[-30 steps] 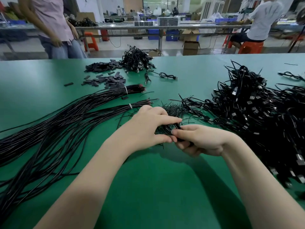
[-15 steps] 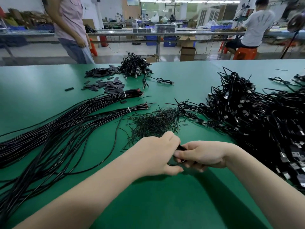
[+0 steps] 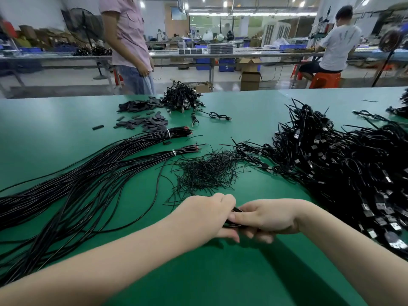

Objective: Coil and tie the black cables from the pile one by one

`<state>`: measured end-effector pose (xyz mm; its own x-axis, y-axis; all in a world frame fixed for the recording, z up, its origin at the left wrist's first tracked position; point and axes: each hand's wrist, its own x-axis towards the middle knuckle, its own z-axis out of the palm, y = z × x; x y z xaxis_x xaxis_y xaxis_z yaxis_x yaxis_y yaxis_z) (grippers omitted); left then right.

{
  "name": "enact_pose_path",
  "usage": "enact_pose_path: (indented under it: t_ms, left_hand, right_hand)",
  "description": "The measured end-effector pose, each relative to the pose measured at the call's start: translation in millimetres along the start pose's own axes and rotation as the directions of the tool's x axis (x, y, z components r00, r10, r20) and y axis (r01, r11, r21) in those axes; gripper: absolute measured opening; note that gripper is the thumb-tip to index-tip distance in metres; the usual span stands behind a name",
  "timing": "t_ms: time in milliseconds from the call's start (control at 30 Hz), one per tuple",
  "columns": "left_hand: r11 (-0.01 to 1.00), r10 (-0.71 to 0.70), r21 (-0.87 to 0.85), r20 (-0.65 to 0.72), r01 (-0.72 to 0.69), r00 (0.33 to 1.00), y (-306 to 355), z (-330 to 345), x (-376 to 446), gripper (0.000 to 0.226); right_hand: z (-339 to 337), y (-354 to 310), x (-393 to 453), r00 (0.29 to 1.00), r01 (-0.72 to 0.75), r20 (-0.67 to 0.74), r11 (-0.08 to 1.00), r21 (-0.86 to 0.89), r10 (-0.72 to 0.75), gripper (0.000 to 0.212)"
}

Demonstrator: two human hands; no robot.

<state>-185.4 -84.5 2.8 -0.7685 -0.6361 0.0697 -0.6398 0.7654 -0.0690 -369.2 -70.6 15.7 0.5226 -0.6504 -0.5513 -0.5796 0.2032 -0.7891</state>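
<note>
The left hand [image 3: 205,217] and the right hand [image 3: 268,218] now meet low over the green desk [image 3: 220,279], nearer to the body than a second ago, when they worked just at the heap of thin ties [image 3: 205,171]. Both hands are curled round a small black cable [image 3: 235,226], mostly hidden between them. That heap now lies just beyond the hands, the tangled pile of finished cables [image 3: 344,171] is to the right of the right hand, and the long cable bundles [image 3: 88,175] are to the left. I judge a tie was fetched and the fastening is in progress.
</note>
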Motion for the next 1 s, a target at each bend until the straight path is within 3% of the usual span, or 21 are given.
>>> enact_pose_path:
  t_ms: [67, 133, 333, 433, 500, 567, 633, 800, 933, 1000]
  left_hand:
    - [0.970, -0.084, -0.228, 0.019, 0.086, 0.996, 6, -3, -2, 0.071]
    - [0.940, -0.109, -0.323, 0.031, 0.114, 0.994, 8, -5, 3, 0.068]
    - [0.987, -0.155, -0.036, 0.025, 0.156, 0.988, -1, 18, 25, 0.033]
    - [0.984, -0.174, 0.027, 0.019, 0.173, 0.985, -9, 28, 34, 0.017]
    - [0.979, -0.200, 0.013, -0.084, 0.202, 0.976, -17, 31, 35, 0.015]
    - [0.980, -0.195, -0.011, -0.230, 0.198, 0.953, -22, 34, 32, 0.032]
    - [0.963, -0.270, -0.062, -0.292, 0.264, 0.917, -27, 41, 30, 0.037]
    - [0.906, -0.420, -0.182, -0.290, 0.381, 0.860, -39, 58, 31, 0.016]
    - [0.858, -0.507, -0.236, -0.258, 0.456, 0.822, -49, 57, 32, 0.017]
    - [0.854, -0.513, -0.233, -0.232, 0.465, 0.826, -53, 58, 33, 0.016]
  right_hand:
    - [2, 0, 3, 0.995, -0.011, -0.104, 0.997, -0.082, 0.002, 0.038]
    - [1, 0, 7, 0.989, -0.026, -0.147, 0.990, -0.140, 0.005, 0.036]
    - [-13, -1, 15, 0.982, -0.110, -0.170, 0.985, -0.132, 0.087, 0.032]
    - [-19, 2, 24, 0.980, -0.078, -0.191, 0.992, -0.103, 0.057, 0.028]
    - [-24, 2, 26, 0.971, 0.019, -0.235, 0.996, -0.085, -0.038, 0.029]
    - [-29, 2, 28, 0.939, 0.132, -0.317, 0.991, -0.034, -0.136, 0.034]
    - [-28, 3, 31, 0.888, 0.214, -0.417, 0.977, 0.001, -0.194, 0.031]
    - [-20, 9, 49, 0.745, 0.314, -0.624, 0.949, 0.017, -0.235, 0.027]
    - [-10, 15, 69, 0.486, 0.526, -0.858, 0.840, 0.134, -0.167, 0.012]
    - [-3, 16, 77, 0.387, 0.615, -0.912, 0.775, 0.143, -0.138, 0.004]
